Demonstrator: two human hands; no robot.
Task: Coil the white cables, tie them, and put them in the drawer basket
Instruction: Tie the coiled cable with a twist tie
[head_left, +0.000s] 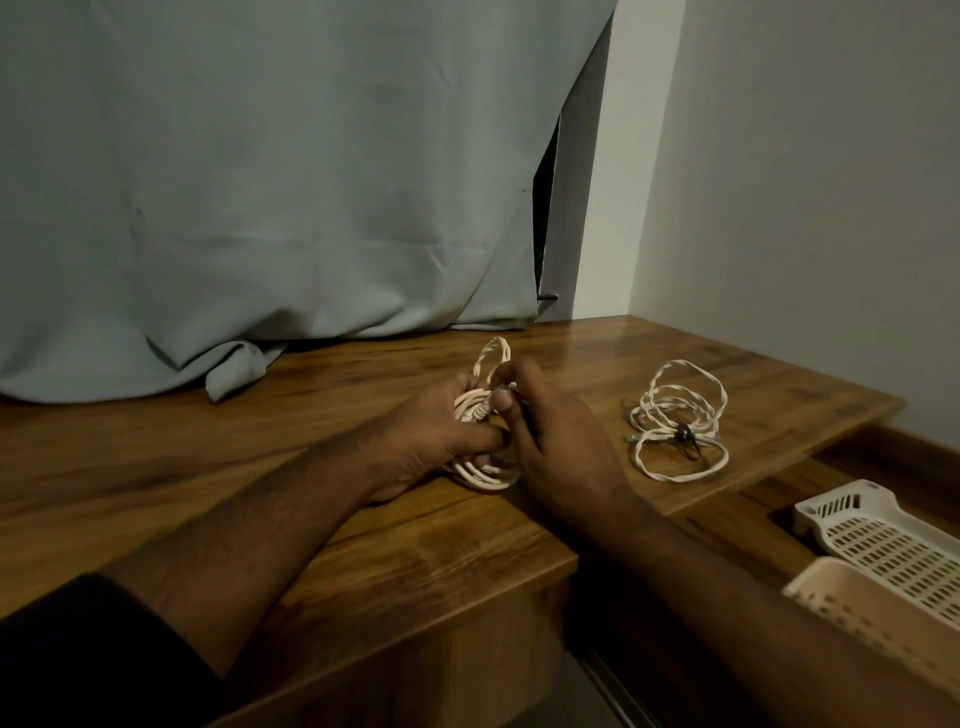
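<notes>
Nearest to you, at the lower right, two white slotted drawer baskets (883, 551) sit in the open drawer below the table edge, one partly overlapping the other; no cable is visible in the part of them that shows. A dark sleeve (78, 639) covers your left upper arm at the lower left corner.

Further out, both your forearms reach over the wooden table (260, 467) and meet at its middle. Your left hand (421, 441) grips a bundle of white cable (483, 475), fingers curled round the coils, whose lower loops rest on the table just under your hand. Your right hand (550, 441) comes in from the right and touches the same bundle, with thumb and forefinger pinching a strand near the top of the coil. One twisted loop of that cable sticks up beyond your fingertips.

To the right of your hands, well apart from them, a second white cable (675, 415) lies on the table in loose, uneven loops, with a small black tie (685, 439) at its near side. Whether the tie is fastened round the loops, you cannot tell.

Beyond all this, a pale grey-green curtain (260, 182) hangs behind the table, its hem bunched on the wood at the left. A plain white wall (805, 182) fills the right.
</notes>
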